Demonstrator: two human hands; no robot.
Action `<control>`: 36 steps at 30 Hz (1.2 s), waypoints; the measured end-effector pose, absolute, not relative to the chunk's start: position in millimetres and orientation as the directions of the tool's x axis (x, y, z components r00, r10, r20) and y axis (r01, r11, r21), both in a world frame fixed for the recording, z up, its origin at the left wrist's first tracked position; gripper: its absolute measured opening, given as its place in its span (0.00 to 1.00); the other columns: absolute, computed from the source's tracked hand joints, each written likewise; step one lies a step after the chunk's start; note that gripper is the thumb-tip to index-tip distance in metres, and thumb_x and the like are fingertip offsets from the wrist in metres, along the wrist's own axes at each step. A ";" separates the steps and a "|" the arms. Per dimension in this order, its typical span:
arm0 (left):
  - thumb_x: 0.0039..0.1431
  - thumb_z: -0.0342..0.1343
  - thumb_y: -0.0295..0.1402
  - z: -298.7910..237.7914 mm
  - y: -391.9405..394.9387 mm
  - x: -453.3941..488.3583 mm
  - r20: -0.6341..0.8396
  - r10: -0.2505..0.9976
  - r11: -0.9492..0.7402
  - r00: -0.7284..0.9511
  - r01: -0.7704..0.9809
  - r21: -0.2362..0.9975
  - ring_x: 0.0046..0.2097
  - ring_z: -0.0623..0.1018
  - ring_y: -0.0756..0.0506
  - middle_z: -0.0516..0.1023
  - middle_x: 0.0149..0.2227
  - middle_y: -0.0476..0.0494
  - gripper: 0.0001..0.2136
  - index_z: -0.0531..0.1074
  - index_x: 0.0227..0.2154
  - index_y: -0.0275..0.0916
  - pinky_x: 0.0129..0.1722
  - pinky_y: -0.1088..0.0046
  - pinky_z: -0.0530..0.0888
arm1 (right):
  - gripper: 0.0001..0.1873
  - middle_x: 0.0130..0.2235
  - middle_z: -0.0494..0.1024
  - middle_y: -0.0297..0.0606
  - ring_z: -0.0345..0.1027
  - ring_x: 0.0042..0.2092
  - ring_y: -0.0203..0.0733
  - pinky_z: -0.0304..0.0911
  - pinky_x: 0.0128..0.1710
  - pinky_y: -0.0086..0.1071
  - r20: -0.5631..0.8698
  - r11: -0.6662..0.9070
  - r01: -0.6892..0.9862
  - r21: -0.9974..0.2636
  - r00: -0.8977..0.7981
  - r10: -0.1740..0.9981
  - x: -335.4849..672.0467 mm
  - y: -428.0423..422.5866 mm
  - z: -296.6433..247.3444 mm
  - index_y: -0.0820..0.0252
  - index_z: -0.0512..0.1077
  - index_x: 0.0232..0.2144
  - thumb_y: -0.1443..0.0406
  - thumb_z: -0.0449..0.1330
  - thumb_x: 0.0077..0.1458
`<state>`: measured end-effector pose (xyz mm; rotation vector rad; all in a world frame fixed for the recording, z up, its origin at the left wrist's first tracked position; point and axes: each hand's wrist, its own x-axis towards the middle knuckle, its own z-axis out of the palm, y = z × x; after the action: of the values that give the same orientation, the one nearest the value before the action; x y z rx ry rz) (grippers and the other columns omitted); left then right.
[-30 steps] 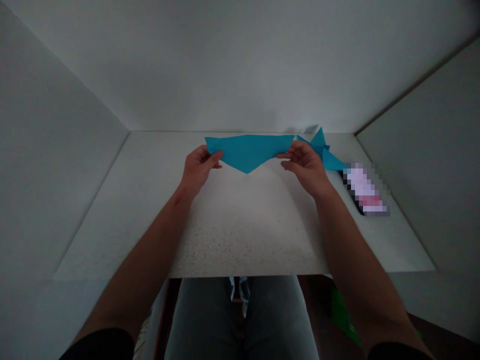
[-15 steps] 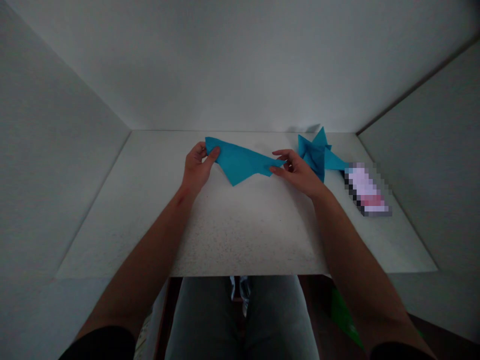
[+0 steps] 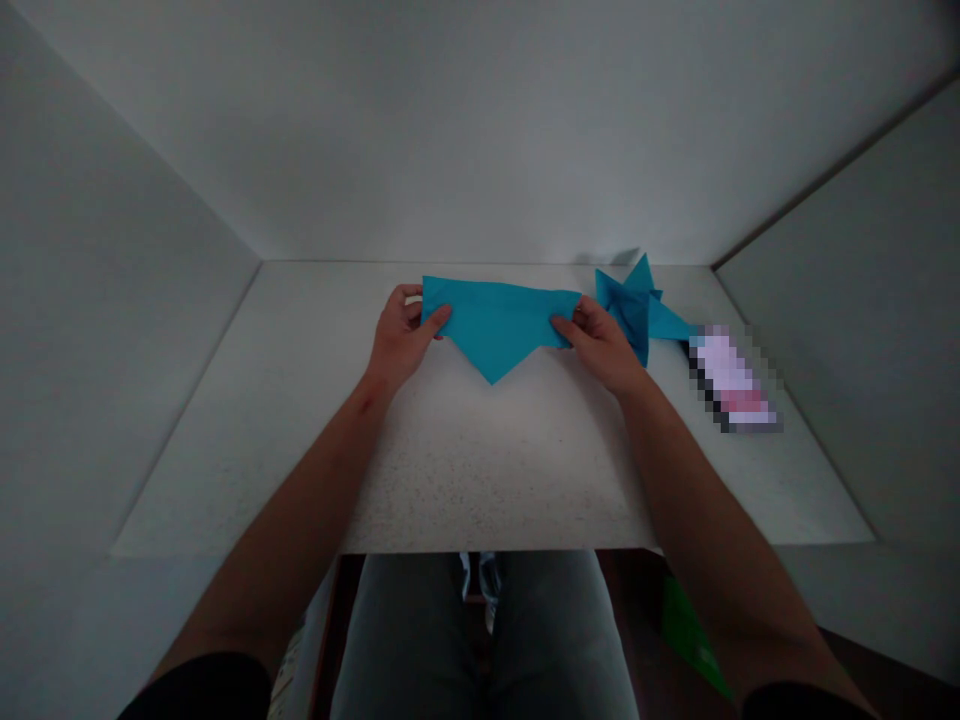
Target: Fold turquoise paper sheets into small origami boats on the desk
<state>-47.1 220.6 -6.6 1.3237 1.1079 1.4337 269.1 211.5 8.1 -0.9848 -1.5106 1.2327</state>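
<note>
Between my hands is a folded sheet of blue paper (image 3: 495,320), its long edge at the top and a pointed flap hanging toward me. My left hand (image 3: 403,328) grips its left end, thumb in front and fingers behind. At the other end my right hand (image 3: 600,338) pinches the paper the same way, its thumb lying on the front. Just beyond my right hand stands a folded blue paper figure (image 3: 634,305) with several pointed tips, partly hidden by that hand.
A phone (image 3: 731,380), blurred out, lies at the right on the white tabletop (image 3: 487,470), close to the paper figure's long tip. Walls enclose the table at the back, left and right. Below the front edge are my legs (image 3: 420,640) and a green object (image 3: 694,635).
The paper has swung level and faces me more squarely; its right end rose and its point shifted right. My right hand has changed from a loose fingertip hold to a fuller grip.
</note>
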 end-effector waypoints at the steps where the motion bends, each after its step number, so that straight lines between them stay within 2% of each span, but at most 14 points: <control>1: 0.53 0.76 0.49 -6.6 220.1 -46.5 0.236 0.970 -0.239 -0.064 -0.032 0.971 0.29 0.80 0.51 0.81 0.33 0.52 0.29 0.66 0.47 0.45 0.30 0.76 0.78 | 0.24 0.36 0.80 0.31 0.74 0.35 0.40 0.75 0.35 0.34 0.162 0.171 0.023 -0.985 -0.227 0.960 269.7 212.1 7.2 0.48 0.70 0.46 0.45 0.73 0.59; 5: 0.54 0.75 0.44 -3.4 219.1 -44.9 0.272 0.960 -0.278 -0.073 -0.099 0.955 0.32 0.82 0.50 0.80 0.36 0.53 0.28 0.63 0.49 0.47 0.35 0.72 0.82 | 0.27 0.33 0.77 0.27 0.71 0.31 0.38 0.70 0.28 0.31 0.165 0.171 0.038 -0.985 -0.128 0.978 272.4 214.0 3.9 0.44 0.65 0.50 0.47 0.73 0.58; 11: 0.63 0.64 0.48 6.6 218.7 -47.5 0.204 0.979 -0.189 0.020 -0.288 0.939 0.39 0.86 0.45 0.83 0.40 0.47 0.16 0.70 0.46 0.46 0.47 0.62 0.85 | 0.23 0.33 0.75 0.29 0.70 0.32 0.38 0.68 0.27 0.30 0.163 0.171 0.078 -0.982 -0.104 0.981 273.3 216.9 5.1 0.47 0.67 0.44 0.46 0.72 0.59; 15: 0.60 0.68 0.42 6.4 217.6 -48.1 0.193 0.980 -0.172 0.046 -0.289 0.942 0.45 0.87 0.45 0.85 0.45 0.47 0.22 0.72 0.55 0.49 0.53 0.61 0.83 | 0.23 0.31 0.72 0.29 0.68 0.31 0.38 0.67 0.27 0.31 0.158 0.171 0.106 -0.980 -0.119 0.980 273.1 217.3 6.5 0.48 0.69 0.42 0.44 0.71 0.59; 17: 0.58 0.71 0.42 3.3 218.3 -47.8 0.192 0.980 -0.170 0.053 -0.283 0.944 0.45 0.87 0.45 0.86 0.47 0.46 0.26 0.72 0.57 0.49 0.53 0.62 0.83 | 0.23 0.30 0.70 0.29 0.67 0.31 0.38 0.67 0.27 0.31 0.167 0.181 0.109 -0.977 -0.132 0.977 273.0 216.7 7.5 0.48 0.69 0.41 0.43 0.71 0.59; 24: 0.58 0.73 0.54 -5.5 222.3 -47.1 0.192 0.979 -0.168 0.067 -0.266 0.949 0.42 0.87 0.45 0.86 0.45 0.42 0.30 0.73 0.57 0.44 0.50 0.63 0.84 | 0.24 0.28 0.66 0.27 0.63 0.29 0.36 0.66 0.27 0.30 0.182 0.199 0.105 -0.974 -0.153 0.971 270.9 213.1 12.2 0.50 0.69 0.37 0.42 0.72 0.59; 29: 0.53 0.77 0.51 -1.5 220.0 -45.9 0.164 0.984 -0.145 0.074 -0.221 0.964 0.45 0.87 0.42 0.87 0.45 0.39 0.28 0.78 0.49 0.40 0.48 0.62 0.86 | 0.25 0.28 0.66 0.27 0.63 0.28 0.36 0.66 0.27 0.31 0.177 0.193 0.082 -0.978 -0.167 0.970 269.0 210.2 14.3 0.49 0.69 0.36 0.42 0.73 0.57; 33: 0.54 0.77 0.51 -0.4 219.2 -47.1 0.155 0.986 -0.143 0.060 -0.175 0.974 0.44 0.87 0.41 0.87 0.42 0.39 0.24 0.79 0.44 0.39 0.48 0.60 0.86 | 0.22 0.28 0.66 0.28 0.62 0.29 0.37 0.64 0.27 0.31 0.171 0.182 0.071 -0.981 -0.136 0.976 269.2 210.3 14.6 0.49 0.71 0.36 0.43 0.72 0.58; 36: 0.53 0.77 0.50 -2.6 221.0 -49.8 0.145 0.989 -0.142 0.003 -0.180 0.973 0.41 0.87 0.43 0.87 0.40 0.41 0.24 0.79 0.42 0.38 0.47 0.61 0.86 | 0.19 0.29 0.68 0.30 0.63 0.29 0.37 0.62 0.26 0.31 0.152 0.151 -0.018 -0.988 -0.133 0.979 269.7 212.0 15.7 0.50 0.74 0.38 0.44 0.69 0.60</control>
<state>-49.8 221.0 -2.6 1.1843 0.9914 1.3819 269.7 212.0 15.7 -1.0232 -1.3695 1.1942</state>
